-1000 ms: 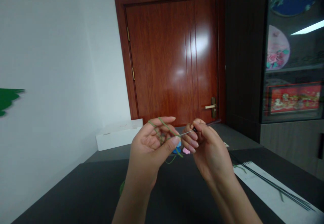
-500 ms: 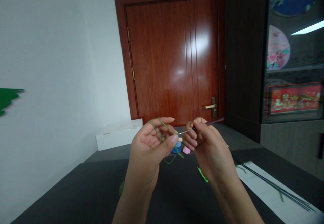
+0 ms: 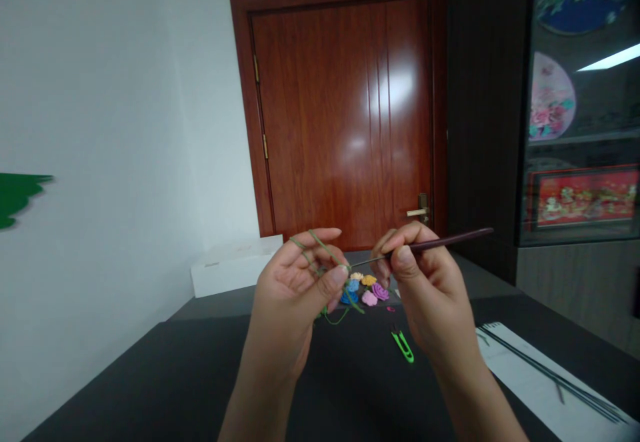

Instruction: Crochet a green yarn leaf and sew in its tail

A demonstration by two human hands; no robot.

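right grip [image 3: 425,289] pinched firmly on a crochet hook [image 3: 450,241], left grip [image 3: 295,289] half-open with green yarn [image 3: 323,247] wound over its fingers

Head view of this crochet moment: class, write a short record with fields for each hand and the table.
Left hand: green yarn looped over its fingers
Right hand: pinches a crochet hook with a dark handle
Table: crocheted flowers in mixed colours, green thread snips, white sheet with thin dark rods
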